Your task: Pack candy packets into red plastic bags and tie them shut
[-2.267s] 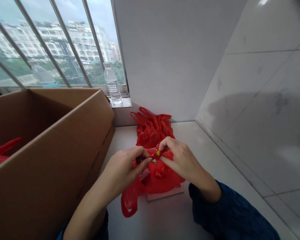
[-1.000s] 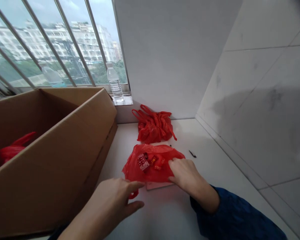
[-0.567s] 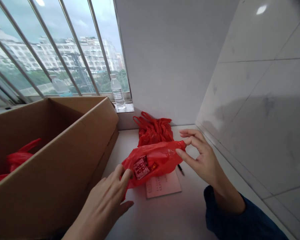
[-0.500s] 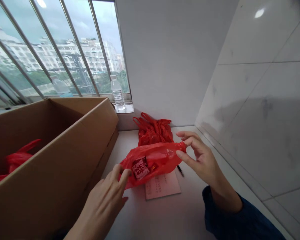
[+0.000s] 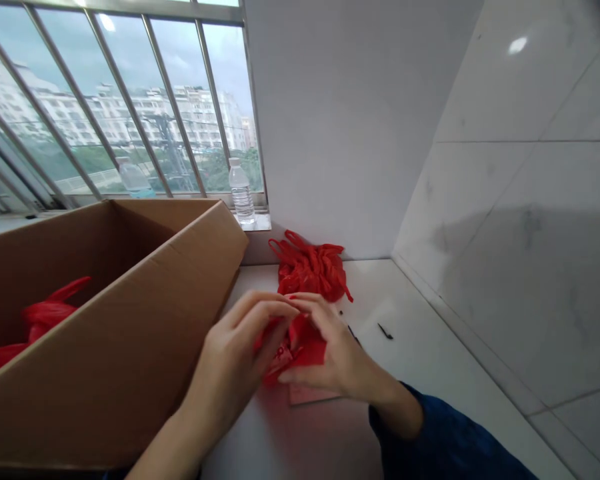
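Observation:
A thin red plastic bag [image 5: 311, 340] is gathered between my two hands over the white tabletop. Inside it a small patterned packet [image 5: 281, 358] shows through the plastic. My left hand [image 5: 247, 333] pinches the bag's top from the left, fingers curled. From the right, my right hand [image 5: 333, 347] closes on the bag, its fingertips meeting those of the left. The fingers hide much of the bag. Under it lies a pink sheet or notepad [image 5: 310, 395], mostly covered.
A large cardboard box [image 5: 145, 333] stands at the left with a red bag [image 5: 47, 317] inside. Behind my hands sits a pile of red bags [image 5: 313, 267] against the wall. A clear water bottle [image 5: 242, 193] stands on the windowsill. A small black object [image 5: 386, 331] lies at the right.
My right hand has moved left to meet my left hand, and the stretched-out bag is now bunched up between them. The view has shifted slightly.

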### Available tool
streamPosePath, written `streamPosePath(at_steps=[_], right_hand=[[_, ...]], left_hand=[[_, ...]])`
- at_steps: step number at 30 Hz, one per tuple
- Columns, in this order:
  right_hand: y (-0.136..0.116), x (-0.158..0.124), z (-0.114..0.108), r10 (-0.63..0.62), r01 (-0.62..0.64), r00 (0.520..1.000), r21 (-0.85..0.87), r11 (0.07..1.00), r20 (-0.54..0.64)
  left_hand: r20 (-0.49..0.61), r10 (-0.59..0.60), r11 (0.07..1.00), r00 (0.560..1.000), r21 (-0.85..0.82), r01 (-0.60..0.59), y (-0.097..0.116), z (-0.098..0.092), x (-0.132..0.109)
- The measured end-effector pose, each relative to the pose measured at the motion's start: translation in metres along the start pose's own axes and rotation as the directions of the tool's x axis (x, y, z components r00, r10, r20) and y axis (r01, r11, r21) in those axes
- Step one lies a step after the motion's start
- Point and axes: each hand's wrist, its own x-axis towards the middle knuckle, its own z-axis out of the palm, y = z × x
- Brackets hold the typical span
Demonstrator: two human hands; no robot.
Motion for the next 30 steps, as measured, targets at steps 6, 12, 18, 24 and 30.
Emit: streamPosePath(at_steps=[6,12,18,24,30], right_hand=[[0.017,-0.001,0.023,-0.109,0.115,0.992,-0.101,0.988,0.056],[0.025,0.010,0.007,0.128,-0.112,0.984,0.132,0.985,-0.124],[0.039,0.017,-0.009,0.286,-0.207,0.953,0.481,0.852,-0.098],[0.038,0.015,-0.027,0.235,-0.240,0.970,0.353,0.904,0.058],[0.027,0.010,-0.023,-0.068,0.060,0.998,-0.288,0.956,-0.015]], left_hand=[[0.169,0.315,0.913,0.934,-0.324,-0.250,0.011,0.034,-0.004],[0.101,-0.084,0.944,0.991,-0.310,0.111,-0.018,0.060,-0.017],[0.483,-0.184,0.601,0.856,-0.634,0.487,-0.042,0.086,-0.006],[0.681,-0.160,0.014,0.715,-0.723,0.691,-0.053,0.085,0.000],[0.672,-0.261,0.049,0.693,-0.708,0.705,-0.048,0.081,-0.007]])
